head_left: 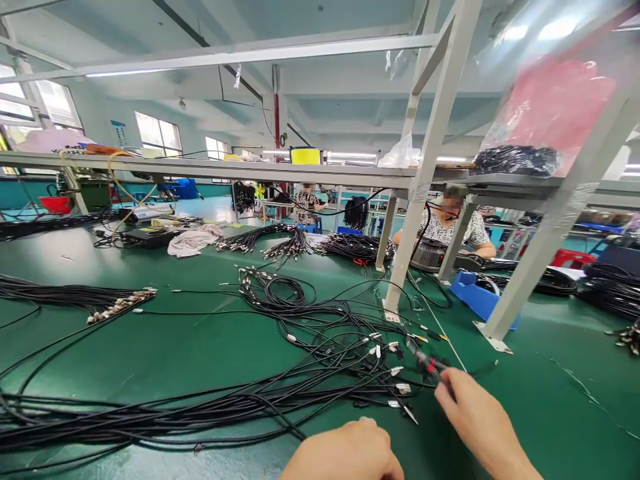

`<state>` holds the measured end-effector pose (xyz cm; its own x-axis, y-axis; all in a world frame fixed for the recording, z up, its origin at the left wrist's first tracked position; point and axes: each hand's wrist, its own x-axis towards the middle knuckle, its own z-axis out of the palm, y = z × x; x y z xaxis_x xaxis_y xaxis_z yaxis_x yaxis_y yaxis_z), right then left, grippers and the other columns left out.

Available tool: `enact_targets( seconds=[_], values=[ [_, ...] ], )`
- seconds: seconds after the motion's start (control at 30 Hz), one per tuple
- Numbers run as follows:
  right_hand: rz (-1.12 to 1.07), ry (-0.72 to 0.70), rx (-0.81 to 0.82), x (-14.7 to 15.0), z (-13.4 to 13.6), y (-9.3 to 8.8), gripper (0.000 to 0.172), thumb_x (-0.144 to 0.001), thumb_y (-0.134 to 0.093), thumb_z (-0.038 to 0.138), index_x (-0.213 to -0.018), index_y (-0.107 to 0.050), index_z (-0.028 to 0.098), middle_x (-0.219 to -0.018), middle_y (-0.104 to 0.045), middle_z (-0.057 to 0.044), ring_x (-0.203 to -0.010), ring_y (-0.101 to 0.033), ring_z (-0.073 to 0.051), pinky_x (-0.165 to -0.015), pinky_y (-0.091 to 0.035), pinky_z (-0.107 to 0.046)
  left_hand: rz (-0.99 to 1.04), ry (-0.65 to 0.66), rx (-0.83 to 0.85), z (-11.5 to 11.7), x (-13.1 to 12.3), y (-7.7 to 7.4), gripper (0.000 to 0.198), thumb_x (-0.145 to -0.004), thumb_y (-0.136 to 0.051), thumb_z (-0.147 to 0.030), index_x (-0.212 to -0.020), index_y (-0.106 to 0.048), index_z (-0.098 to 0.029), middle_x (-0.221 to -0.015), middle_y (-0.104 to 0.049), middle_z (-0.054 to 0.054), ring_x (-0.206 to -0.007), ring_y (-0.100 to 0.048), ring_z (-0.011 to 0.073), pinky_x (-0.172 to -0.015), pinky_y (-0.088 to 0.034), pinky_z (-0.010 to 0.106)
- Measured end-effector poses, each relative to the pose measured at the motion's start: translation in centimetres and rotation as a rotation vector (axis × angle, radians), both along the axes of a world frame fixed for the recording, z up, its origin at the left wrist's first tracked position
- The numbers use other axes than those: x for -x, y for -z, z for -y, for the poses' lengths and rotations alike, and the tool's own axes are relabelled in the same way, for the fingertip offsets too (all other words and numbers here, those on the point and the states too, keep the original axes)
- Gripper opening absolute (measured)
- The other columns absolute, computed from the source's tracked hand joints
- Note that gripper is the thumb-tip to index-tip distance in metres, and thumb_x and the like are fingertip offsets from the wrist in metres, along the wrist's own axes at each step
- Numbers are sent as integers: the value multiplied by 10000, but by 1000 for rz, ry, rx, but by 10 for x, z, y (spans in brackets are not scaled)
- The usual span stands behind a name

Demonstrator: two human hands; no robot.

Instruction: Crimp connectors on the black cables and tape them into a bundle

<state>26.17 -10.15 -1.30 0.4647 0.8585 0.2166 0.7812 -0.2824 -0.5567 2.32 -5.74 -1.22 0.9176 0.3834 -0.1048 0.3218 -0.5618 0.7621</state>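
At the near edge of the tabletop (pixel 150 347) my left hand (pixel 350 453) rests curled and holding nothing. Just beyond, my right hand (pixel 473 417) has its grip pinched on a cable end (pixel 425 363); the motion blur hides what sort of plug it is, possibly red-tipped. I'd draw it out slowly, so the loose cables (pixel 320 360) tangled beside it don't drag along. Farther off lie bundles (pixel 285 243), and a seated co-worker (pixel 450 223).

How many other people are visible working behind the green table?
2. One person in a patterned shirt sits just behind the white frame posts on the right; another person sits farther back near the centre. Shelves and posts may hide more.
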Motion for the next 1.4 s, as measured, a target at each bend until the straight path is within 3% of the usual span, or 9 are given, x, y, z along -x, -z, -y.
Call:
enact_targets(
  seconds=[0.13,0.23,0.47,0.67,0.83,1.0,1.1,1.2,1.4],
  values=[
    [-158,210,-120,-25,8,-10,356,-795,-341,571,-869,-534,281,-739,-647,-70,-671,-594,-279,-615,-427,-387,22,-175,13,7,-2,-6,240,-593,-655,-22,-521,-534,-216,-533,-391,-58,-514,-403,124,-537,-314,242],
    [-309,242,-159,-35,11,-5,381,-792,-370,622,-813,-534,279,-712,-651,-74,-682,-608,-283,-590,-441,-383,89,-331,31,4,0,-24,96,-730,-606,-139,-753,-643,-224,-634,-533,-49,-564,-464,124,-533,-329,227],
    [-669,11,-301,-6,-1,5,651,-679,-543,813,-983,-631,244,-1205,-688,-108,-994,-668,-287,-919,-517,-412,272,-532,-87,-4,-5,-36,211,-875,-529,-242,-879,-735,-195,-778,-667,-4,-711,-538,146,-682,-394,250],
    [-745,-101,-303,13,-9,1,693,-585,-578,906,-653,-681,224,-1069,-728,-139,-1153,-586,-374,-1079,-390,-486,312,-561,-262,-10,-9,-21,240,-912,-500,-180,-916,-738,-215,-916,-720,39,-861,-620,200,-811,-437,300],
    [-697,-204,-288,23,-6,0,628,-609,-635,854,-645,-681,228,-820,-706,-77,-875,-625,-290,-831,-490,-363,327,-579,-383,-19,-4,-17,290,-956,-426,-182,-931,-712,-222,-913,-705,58,-888,-610,239,-848,-455,371],
    [-641,-254,-297,34,-8,2,635,-685,-572,843,-572,-593,219,-635,-605,-44,-678,-538,-214,-660,-434,-319,530,-727,-557,-14,-8,-11,231,-944,-467,-246,-954,-697,-243,-1008,-675,84,-1003,-568,281,-974,-410,470],
    [-621,-262,-295,39,-9,4,647,-754,-494,838,-602,-577,214,-648,-611,-46,-678,-548,-210,-655,-433,-315,672,-712,-43,-3,-21,1,245,-866,-648,-427,-764,-683,-208,-740,-619,48,-737,-569,213,-751,-481,370],
    [-581,-316,-273,48,-9,10,643,-807,-457,810,-587,-555,214,-630,-614,-41,-646,-558,-198,-633,-442,-303,693,-622,535,3,-36,13,497,-710,-773,-628,-856,-701,-158,-689,-624,24,-573,-551,144,-568,-465,288],
    [-391,-338,-269,61,-9,30,593,-889,-395,745,-700,-615,227,-661,-654,-25,-642,-608,-201,-612,-478,-292,833,-697,835,-7,-36,11,679,-511,-889,-667,-863,-682,-125,-732,-665,38,-679,-627,141,-688,-515,276]
  ],
)
